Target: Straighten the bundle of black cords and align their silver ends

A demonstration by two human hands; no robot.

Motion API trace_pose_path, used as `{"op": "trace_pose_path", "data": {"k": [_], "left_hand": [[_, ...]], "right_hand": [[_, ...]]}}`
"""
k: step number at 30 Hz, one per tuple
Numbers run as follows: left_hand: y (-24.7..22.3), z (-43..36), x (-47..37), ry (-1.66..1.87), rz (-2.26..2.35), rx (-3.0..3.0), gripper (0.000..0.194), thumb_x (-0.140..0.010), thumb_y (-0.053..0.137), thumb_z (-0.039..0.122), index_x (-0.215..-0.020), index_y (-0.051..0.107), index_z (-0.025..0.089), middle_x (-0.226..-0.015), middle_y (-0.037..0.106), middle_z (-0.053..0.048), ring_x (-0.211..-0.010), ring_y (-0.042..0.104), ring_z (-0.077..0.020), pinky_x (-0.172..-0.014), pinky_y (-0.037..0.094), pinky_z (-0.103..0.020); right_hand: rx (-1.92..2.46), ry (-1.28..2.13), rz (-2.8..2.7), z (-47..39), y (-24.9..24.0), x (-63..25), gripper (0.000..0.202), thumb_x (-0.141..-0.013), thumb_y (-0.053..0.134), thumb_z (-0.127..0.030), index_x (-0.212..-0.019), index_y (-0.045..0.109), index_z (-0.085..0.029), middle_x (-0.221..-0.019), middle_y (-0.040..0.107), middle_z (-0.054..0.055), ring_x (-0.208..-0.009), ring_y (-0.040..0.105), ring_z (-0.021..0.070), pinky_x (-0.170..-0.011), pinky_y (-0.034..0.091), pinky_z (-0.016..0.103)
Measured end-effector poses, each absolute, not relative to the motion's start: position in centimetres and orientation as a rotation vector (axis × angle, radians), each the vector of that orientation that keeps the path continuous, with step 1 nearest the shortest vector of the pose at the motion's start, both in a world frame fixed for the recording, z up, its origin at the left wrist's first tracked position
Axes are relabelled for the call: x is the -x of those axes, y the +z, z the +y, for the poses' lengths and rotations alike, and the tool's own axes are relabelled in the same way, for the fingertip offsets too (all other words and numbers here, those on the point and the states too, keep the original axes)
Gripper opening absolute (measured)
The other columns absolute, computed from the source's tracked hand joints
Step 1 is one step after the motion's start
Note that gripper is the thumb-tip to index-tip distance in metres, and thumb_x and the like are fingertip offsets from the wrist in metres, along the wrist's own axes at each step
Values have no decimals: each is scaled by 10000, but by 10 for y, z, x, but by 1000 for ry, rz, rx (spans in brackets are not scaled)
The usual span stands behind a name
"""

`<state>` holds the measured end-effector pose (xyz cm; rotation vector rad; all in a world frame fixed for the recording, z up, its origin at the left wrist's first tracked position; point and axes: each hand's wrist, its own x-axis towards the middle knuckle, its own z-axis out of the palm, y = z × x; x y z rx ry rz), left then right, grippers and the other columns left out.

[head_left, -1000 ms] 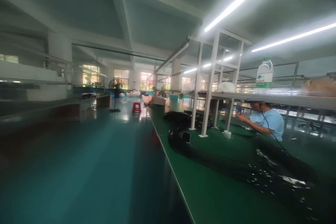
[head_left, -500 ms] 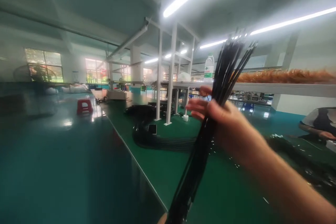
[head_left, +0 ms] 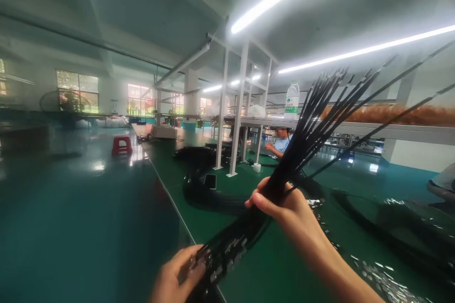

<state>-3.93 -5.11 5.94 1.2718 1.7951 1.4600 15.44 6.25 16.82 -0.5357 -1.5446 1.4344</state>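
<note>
Workbench, green-topped [head_left: 272, 265]: near end cut off by the lower edge of view.

Black cable bundle [head_left: 284, 165]: one, raised slantwise above the workbench; upper ends fanned out, two strays running past the right edge of view; lower stretch set with silvery pieces, too blurred to identify, and cut off below.

Right hand [head_left: 280, 203]: over the workbench, clenched round the bundle's middle — thumb across the front, other fingers partly hidden behind the cables.

Left hand [head_left: 181, 272]: at the workbench's long edge, curled about the bundle's lower stretch; blurred, wrist cut off.

Looped black cables [head_left: 195, 194]: on the workbench; their run passes out of sight behind the held bundle.

Smartphone [head_left: 210, 181]: on the workbench, beside the loop, screen dark.

White roll [head_left: 257, 167]: on the workbench, near the feet of a white metal frame [head_left: 234, 142].

Plastic bottle [head_left: 292, 97]: on a shelf above the workbench, small print illegible.

Co-worker in light blue [head_left: 281, 145]: across the workbench, largely hidden by the bundle — hands indistinct. Second person [head_left: 444, 184]: beyond the workbench's right part, cut off by the frame edge.

Red stool [head_left: 122, 145]: on the floor, left of the workbench.
</note>
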Motion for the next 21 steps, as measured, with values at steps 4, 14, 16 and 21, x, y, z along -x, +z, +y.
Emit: {"op": "trace_pose_path", "data": {"k": [4, 14, 16, 21], "left_hand": [[82, -36, 11, 1348, 1562, -1429, 445, -696, 694, 404, -1081, 592, 204, -921, 676, -43, -853, 613, -222, -757, 458, -279], [85, -33, 6, 1599, 1119, -776, 466, -670, 752, 492, -953, 635, 140, -822, 686, -86, -778, 652, -218, -716, 498, -297], [87, -31, 8, 1621, 1130, -765, 429, -673, 763, 456, -936, 636, 142, -837, 690, -85, -799, 651, -217, -728, 498, -293], [94, -18, 1, 1402, 1179, -1188, 398, -694, 736, 471, -889, 640, 137, -673, 602, 4, -576, 526, -120, -573, 422, -229]], "right_hand": [[565, 1553, -1492, 49, 172, -136, 248, -736, 676, -274, -871, 517, -139, -683, 628, 7, -697, 625, 148, -660, 474, 233], [532, 1545, -1748, 67, 158, -152, 189, -655, 684, -215, -793, 578, -140, -720, 606, -20, -672, 565, 112, -656, 466, 232], [530, 1532, -1735, 70, 154, -154, 269, -679, 697, -306, -869, 584, -153, -785, 631, 2, -732, 589, 139, -713, 477, 265], [508, 1437, -1912, 70, 148, -149, 334, -738, 672, -394, -974, 605, -167, -905, 633, 26, -850, 578, 174, -754, 445, 278]]}}
